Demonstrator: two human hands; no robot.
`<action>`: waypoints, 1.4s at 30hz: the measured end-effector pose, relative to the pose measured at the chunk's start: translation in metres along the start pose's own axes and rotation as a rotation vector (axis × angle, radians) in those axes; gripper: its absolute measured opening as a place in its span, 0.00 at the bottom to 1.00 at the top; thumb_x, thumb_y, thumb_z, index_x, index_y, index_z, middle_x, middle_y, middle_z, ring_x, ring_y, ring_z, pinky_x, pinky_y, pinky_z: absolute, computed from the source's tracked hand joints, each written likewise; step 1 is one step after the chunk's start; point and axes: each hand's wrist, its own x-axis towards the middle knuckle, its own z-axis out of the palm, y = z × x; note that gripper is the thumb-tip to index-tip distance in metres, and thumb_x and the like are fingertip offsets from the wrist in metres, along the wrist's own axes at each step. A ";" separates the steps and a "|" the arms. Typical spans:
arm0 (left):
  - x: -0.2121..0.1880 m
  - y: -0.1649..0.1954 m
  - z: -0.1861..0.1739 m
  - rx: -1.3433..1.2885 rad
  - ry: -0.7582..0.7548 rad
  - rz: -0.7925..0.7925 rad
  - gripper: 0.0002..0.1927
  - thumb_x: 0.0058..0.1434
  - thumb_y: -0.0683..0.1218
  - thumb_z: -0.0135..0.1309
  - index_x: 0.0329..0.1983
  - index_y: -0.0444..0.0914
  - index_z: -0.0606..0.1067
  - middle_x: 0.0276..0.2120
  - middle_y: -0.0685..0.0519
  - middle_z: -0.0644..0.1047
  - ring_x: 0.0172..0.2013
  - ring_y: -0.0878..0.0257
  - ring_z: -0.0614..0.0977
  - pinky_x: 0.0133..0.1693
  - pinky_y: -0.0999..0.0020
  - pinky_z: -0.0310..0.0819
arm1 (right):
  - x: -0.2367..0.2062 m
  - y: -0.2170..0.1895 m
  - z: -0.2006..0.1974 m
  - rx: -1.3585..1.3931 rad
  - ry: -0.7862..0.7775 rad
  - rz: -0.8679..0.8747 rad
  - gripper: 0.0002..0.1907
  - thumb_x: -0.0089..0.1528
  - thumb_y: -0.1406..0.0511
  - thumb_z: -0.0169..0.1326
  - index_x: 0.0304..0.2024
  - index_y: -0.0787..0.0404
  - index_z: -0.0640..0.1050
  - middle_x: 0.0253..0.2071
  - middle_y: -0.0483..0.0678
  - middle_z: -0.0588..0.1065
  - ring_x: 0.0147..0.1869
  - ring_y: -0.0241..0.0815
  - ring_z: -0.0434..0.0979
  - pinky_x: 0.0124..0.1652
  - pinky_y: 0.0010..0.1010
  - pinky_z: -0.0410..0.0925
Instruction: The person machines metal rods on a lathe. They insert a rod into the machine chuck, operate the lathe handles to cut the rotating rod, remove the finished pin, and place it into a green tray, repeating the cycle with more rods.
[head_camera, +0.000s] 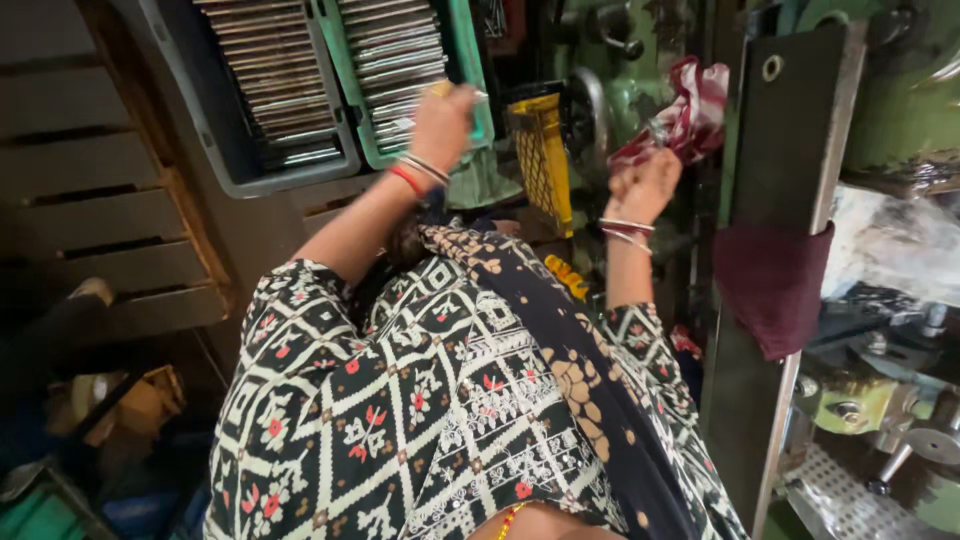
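Observation:
My left hand (441, 124) reaches forward to the near edge of a green tray (467, 60) filled with stacked flat metal strips. Its fingers are closed around a small pale piece that shows just above the knuckles. Red and silver bangles circle that wrist. My right hand (644, 186) is a fist raised near the green machine (625, 90), gripping a red and white cloth (688, 115) that hangs above it. My patterned black, white and red dress (430, 400) fills the lower middle of the view.
A grey tray (215, 120) of similar metal strips sits left of the green one. A yellow mesh crate (542, 155) stands between my hands. A dark upright steel plate (790, 150) with a maroon cloth (772, 285) stands at right. Wooden slats (90, 180) lie at left.

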 end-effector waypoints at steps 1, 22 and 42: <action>-0.002 -0.030 -0.007 0.028 0.059 0.016 0.08 0.62 0.41 0.53 0.42 0.40 0.80 0.33 0.42 0.77 0.36 0.43 0.79 0.38 0.49 0.72 | 0.001 -0.005 -0.016 -0.003 0.008 0.026 0.10 0.73 0.58 0.49 0.50 0.56 0.68 0.25 0.40 0.60 0.20 0.31 0.51 0.20 0.26 0.47; -0.077 -0.181 -0.121 0.030 -0.195 -1.194 0.19 0.59 0.54 0.54 0.40 0.33 0.80 0.44 0.35 0.80 0.46 0.39 0.83 0.48 0.46 0.76 | -0.004 -0.015 -0.054 0.006 -0.021 0.139 0.15 0.74 0.53 0.51 0.44 0.58 0.71 0.19 0.44 0.62 0.19 0.36 0.59 0.20 0.30 0.54; -0.047 -0.090 -0.135 -0.001 -0.052 -0.944 0.23 0.74 0.58 0.42 0.55 0.38 0.78 0.51 0.33 0.78 0.51 0.36 0.78 0.51 0.45 0.72 | -0.029 -0.085 0.010 0.361 -0.095 0.481 0.14 0.69 0.52 0.52 0.37 0.52 0.72 0.20 0.35 0.56 0.18 0.29 0.50 0.18 0.22 0.47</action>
